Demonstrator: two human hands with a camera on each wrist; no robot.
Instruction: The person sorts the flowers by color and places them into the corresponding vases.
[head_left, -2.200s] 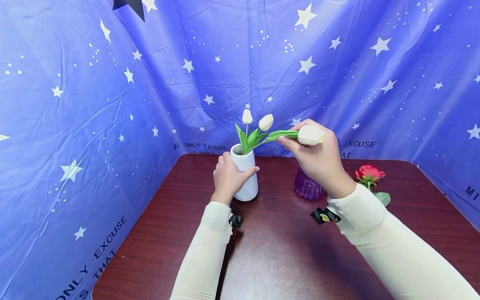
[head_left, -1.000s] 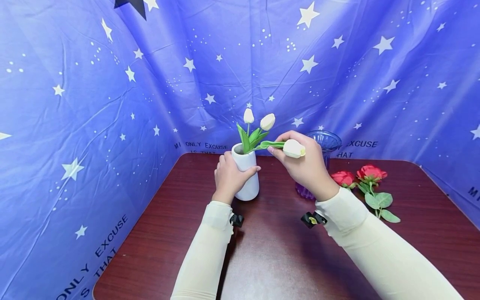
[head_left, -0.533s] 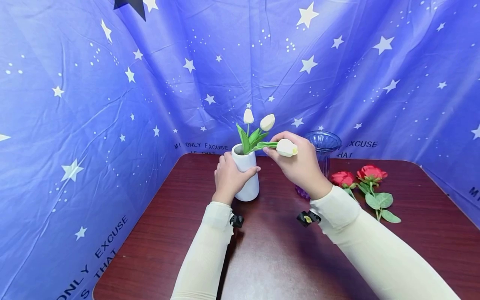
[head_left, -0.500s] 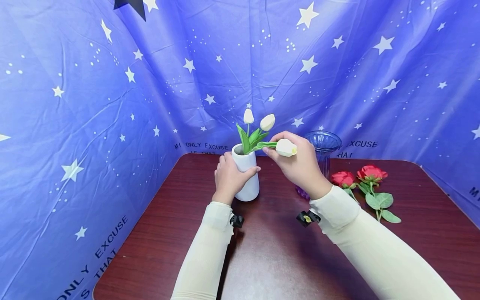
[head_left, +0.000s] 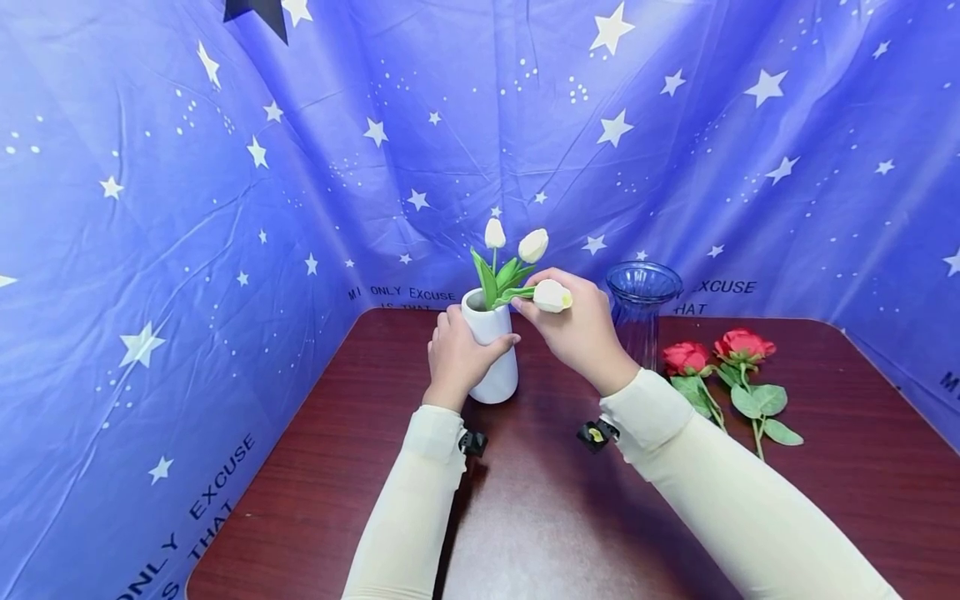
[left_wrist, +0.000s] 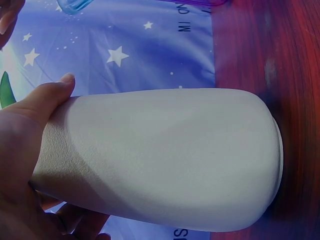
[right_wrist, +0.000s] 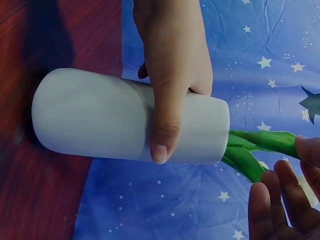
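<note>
A white vase [head_left: 495,367] stands upright on the table, and my left hand [head_left: 461,354] grips it round the upper part; the left wrist view shows the thumb and fingers on either side of the vase [left_wrist: 165,155]. Two white tulips [head_left: 533,245] rise out of its mouth with green leaves. My right hand [head_left: 573,325] pinches a third white tulip [head_left: 552,296] by its leafy stem, leaning to the right at the vase rim. In the right wrist view its green leaf [right_wrist: 270,141] lies between thumb and fingers just beyond the mouth. The stem's lower end is hidden.
A blue and purple glass vase [head_left: 645,287] stands right of my right hand, partly covered by it. Two red roses [head_left: 742,343] with green leaves lie farther right on the dark red wooden table [head_left: 525,517]. A blue star-patterned cloth [head_left: 450,125] hangs behind and at the sides.
My right hand has moved left and slightly down with the tulip, bringing its bloom closer to the white vase. The glass vase and roses are less covered now. My left hand keeps its grip.
</note>
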